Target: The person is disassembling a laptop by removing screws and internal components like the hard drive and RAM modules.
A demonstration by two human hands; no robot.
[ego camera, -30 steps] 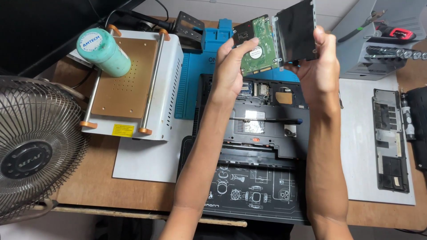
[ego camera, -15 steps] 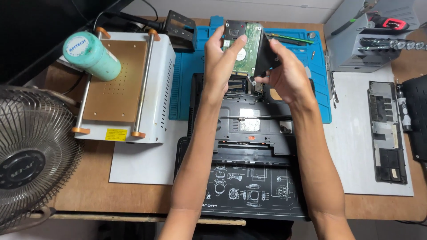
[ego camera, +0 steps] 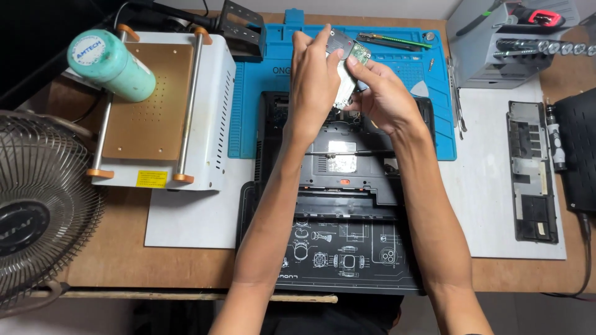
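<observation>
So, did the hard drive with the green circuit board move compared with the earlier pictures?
Yes. The hard drive with the green circuit board has come down toward the opened black laptop, held by both hands over the blue mat.

The wooden workbench (ego camera: 124, 260) carries a blue work mat (ego camera: 434, 93) at the rear centre and white sheets (ego camera: 192, 217) to either side. A white heating-plate machine (ego camera: 161, 105) stands at the left, a grey metal box (ego camera: 490, 49) at the rear right. A fan (ego camera: 37, 205) stands at the left edge.
</observation>
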